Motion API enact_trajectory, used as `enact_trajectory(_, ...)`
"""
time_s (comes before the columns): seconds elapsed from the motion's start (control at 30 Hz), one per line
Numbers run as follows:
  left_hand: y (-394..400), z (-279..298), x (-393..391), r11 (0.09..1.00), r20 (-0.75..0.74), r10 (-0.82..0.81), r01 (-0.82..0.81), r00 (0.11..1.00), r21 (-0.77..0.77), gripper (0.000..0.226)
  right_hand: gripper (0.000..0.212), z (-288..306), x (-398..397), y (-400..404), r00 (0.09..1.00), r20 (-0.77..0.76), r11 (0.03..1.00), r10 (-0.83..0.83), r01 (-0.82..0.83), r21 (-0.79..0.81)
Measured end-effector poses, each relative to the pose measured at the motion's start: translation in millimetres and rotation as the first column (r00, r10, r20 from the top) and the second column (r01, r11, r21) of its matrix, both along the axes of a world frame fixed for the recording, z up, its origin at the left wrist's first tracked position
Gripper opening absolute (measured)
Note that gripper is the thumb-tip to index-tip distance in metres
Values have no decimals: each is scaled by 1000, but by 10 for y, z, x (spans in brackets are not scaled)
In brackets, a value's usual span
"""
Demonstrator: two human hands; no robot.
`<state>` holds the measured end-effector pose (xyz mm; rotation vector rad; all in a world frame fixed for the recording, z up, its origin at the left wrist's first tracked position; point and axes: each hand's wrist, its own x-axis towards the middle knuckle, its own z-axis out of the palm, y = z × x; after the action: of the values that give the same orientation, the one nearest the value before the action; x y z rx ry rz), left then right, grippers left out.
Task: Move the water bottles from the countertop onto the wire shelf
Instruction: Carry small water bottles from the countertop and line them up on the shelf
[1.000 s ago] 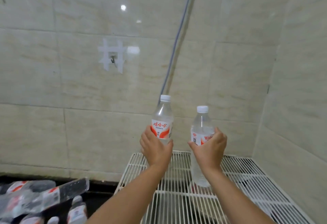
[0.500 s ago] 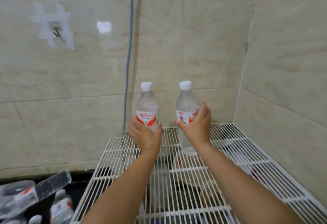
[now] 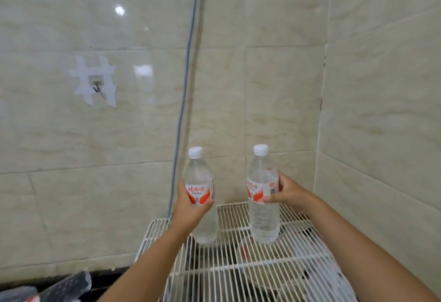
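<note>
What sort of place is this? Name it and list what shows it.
Probably a kitchen or utility corner of a tiled room. Glossy beige wall tiles meet in a corner, a white wire shelf stands beside a dark countertop, and a grey cable runs down the wall near a taped-on hook.

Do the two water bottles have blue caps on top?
No, the left bottle and the right bottle both have white caps, and each is held upright by a hand.

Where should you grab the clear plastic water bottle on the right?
Grip the clear plastic water bottle on the right around its red-and-white label band, coming from the right side as the right hand does. It stands upright, and its round middle fits curled fingers.
</note>
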<state>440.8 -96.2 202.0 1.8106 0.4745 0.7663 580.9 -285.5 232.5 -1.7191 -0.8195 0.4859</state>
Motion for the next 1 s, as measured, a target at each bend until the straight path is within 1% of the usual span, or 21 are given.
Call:
enact_trajectory(0.07, -3, 22, 1, 1000, -12, -24, 24, 1000, 8, 74, 104, -11, -25, -16, 997, 35, 998, -62, 62, 16)
enact_trajectory(0.1, -13, 21, 6, 1000, -14, -20, 21, 1000, 21, 78, 107, -25, -74, 4, 989, 68, 991, -133, 130, 41)
enact_trajectory(0.13, -29, 8, 15, 1000, -16, 1, -1, 1000, 30, 81, 107, -35, -151, 42, 964, 112, 970, -239, 232, 74)
enact_trajectory(0.17, -41, -9, 23, 998, -13, 41, -40, 999, 39, 85, 104, -43, -244, 96, 915, 170, 930, -366, 353, 103)
enact_trajectory(0.2, -48, -27, 36, 995, -6, 89, -89, 996, 48, 88, 102, -55, -337, 166, 844, 246, 879, -477, 462, 118)
enact_trajectory(0.27, -65, -53, 56, 985, 10, 160, -160, 987, 71, 91, 97, -84, -474, 309, 710, 393, 796, -584, 596, 106)
enact_trajectory(0.3, -72, -56, 58, 979, 15, 181, -182, 983, 95, 91, 91, -89, -500, 350, 676, 432, 779, -597, 618, 107)
enact_trajectory(0.33, -78, -59, 58, 972, 13, 201, -201, 979, 122, 89, 84, -80, -488, 361, 682, 433, 784, -589, 611, 105)
enact_trajectory(0.37, -79, -61, 55, 964, 7, 222, -221, 975, 148, 86, 79, -58, -447, 339, 735, 386, 819, -558, 562, 114)
enact_trajectory(0.4, -77, -66, 54, 958, 4, 238, -235, 971, 162, 83, 76, -29, -380, 293, 823, 294, 873, -485, 472, 120)
enact_trajectory(0.43, -83, -64, 48, 955, 3, 246, -243, 969, 172, 80, 75, 3, -318, 233, 913, 177, 928, -369, 350, 128)
enact_trajectory(0.47, -89, -67, 42, 954, 7, 246, -243, 969, 173, 78, 75, 24, -255, 175, 966, 71, 962, -248, 237, 136)
enact_trajectory(0.5, -93, -75, 39, 956, 11, 243, -241, 970, 169, 76, 74, 44, -193, 140, 988, -9, 979, -155, 155, 132)
enact_trajectory(0.57, -102, -82, 27, 960, 9, 235, -234, 972, 152, 73, 67, 93, -124, 133, 993, -114, 992, -39, 52, 116)
enact_trajectory(0.63, -122, -75, 24, 964, 14, 226, -226, 974, 139, 71, 62, 111, -120, 167, 990, -143, 991, -18, 37, 131)
enact_trajectory(0.7, -169, -57, 34, 960, 23, 244, -245, 969, 135, 70, 63, 54, -189, 221, 990, -85, 983, -115, 126, 136)
enact_trajectory(0.73, -195, -60, 41, 953, 16, 272, -272, 962, 132, 72, 67, 9, -241, 256, 978, -4, 970, -209, 208, 125)
enact_trajectory(0.8, -236, -107, 58, 938, -26, 325, -319, 945, 134, 84, 78, -158, -366, 365, 890, 200, 911, -410, 392, 124)
enact_trajectory(0.83, -250, -144, 70, 935, -51, 334, -324, 941, 145, 90, 84, -236, -443, 428, 838, 262, 878, -478, 463, 121)
enact_trajectory(0.9, -274, -202, 76, 936, -81, 332, -317, 940, 153, 95, 88, -333, -553, 544, 753, 300, 802, -585, 593, 73)
enact_trajectory(1.0, -248, -226, 63, 944, -48, 313, -304, 949, 130, 91, 78, -346, -599, 637, 672, 301, 713, -677, 700, 42)
